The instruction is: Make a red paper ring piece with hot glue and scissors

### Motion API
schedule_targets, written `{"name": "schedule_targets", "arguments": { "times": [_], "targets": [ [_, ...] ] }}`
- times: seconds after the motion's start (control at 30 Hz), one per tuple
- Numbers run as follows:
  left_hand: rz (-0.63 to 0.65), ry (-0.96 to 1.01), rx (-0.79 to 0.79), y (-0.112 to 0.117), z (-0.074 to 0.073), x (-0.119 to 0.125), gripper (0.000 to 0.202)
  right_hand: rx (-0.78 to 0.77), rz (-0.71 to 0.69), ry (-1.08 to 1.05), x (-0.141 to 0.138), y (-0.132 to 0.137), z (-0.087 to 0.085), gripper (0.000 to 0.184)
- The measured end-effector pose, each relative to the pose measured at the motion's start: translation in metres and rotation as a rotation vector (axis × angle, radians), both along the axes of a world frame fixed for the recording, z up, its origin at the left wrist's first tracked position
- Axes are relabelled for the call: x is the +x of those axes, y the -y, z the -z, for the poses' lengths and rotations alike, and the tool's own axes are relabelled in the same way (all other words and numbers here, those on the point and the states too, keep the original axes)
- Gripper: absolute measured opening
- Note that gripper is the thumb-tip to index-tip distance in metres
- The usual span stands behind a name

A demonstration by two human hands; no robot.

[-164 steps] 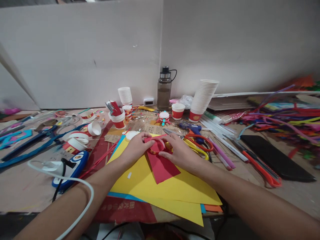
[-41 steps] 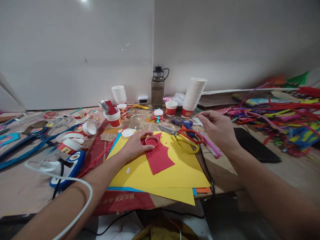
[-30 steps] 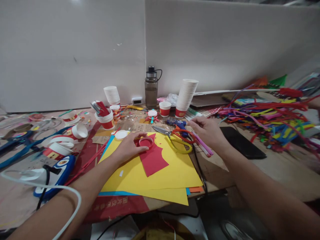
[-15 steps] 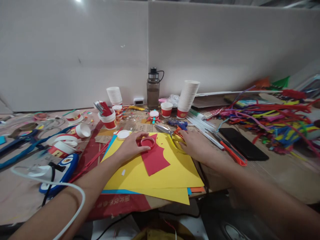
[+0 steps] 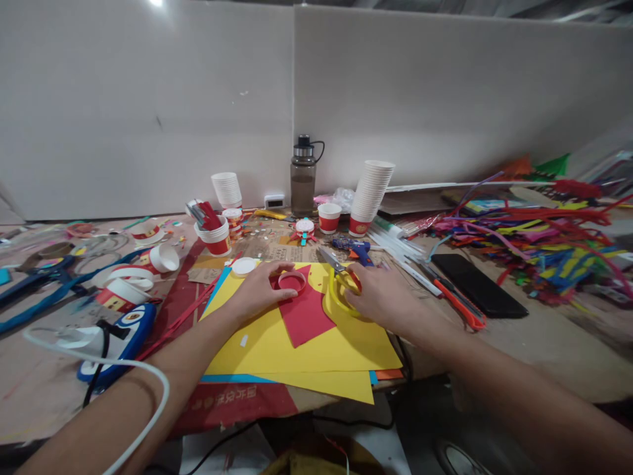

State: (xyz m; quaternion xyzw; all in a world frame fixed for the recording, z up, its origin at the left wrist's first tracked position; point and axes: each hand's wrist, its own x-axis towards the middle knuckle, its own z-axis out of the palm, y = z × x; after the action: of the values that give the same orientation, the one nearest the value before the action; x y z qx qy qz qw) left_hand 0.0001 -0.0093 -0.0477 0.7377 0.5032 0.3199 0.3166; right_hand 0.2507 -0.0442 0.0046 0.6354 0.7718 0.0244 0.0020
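My left hand is closed around a small round red ring, with thumb and fingertips at its left side. The ring rests on a piece of red paper with a curved cut in its right edge. Beneath that lie sheets of yellow paper. My right hand grips a pair of scissors by the yellow handles, blades pointing away to the upper left. Part of the handles is hidden by my fingers. A white disc lies beyond my left hand.
Behind the paper are a glue gun, a tall stack of paper cups and a water bottle. To the right lie a red utility knife, a black phone and colourful pipe cleaners. Cut cups lie left.
My right hand has lifted the scissors slightly and drawn them left towards the red paper, turning the blades more upright. My left hand stays on the ring.
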Motion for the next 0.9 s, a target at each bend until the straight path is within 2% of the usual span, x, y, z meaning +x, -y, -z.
{"name": "schedule_targets", "arguments": {
  "times": [0.13, 0.23, 0.33, 0.5, 0.9],
  "targets": [
    [-0.003, 0.000, -0.006, 0.000, -0.001, 0.000, 0.055, -0.072, -0.060, -0.035, -0.009, 0.004, -0.001, 0.035],
    [0.003, -0.012, 0.001, 0.000, -0.001, 0.000, 0.055, 0.032, -0.065, -0.068, -0.002, -0.008, -0.002, 0.035],
    [0.000, -0.021, 0.003, 0.000, -0.001, 0.000, 0.056, 0.149, 0.031, -0.055, 0.012, -0.027, -0.001, 0.037],
    [0.005, -0.027, -0.004, 0.000, -0.003, 0.000, 0.055, 0.062, 0.171, 0.001, 0.023, -0.048, 0.007, 0.042],
    [0.015, -0.029, 0.008, 0.000, -0.001, -0.001, 0.055, 0.006, 0.249, -0.156, 0.031, -0.076, 0.017, 0.051]
  ]
}}
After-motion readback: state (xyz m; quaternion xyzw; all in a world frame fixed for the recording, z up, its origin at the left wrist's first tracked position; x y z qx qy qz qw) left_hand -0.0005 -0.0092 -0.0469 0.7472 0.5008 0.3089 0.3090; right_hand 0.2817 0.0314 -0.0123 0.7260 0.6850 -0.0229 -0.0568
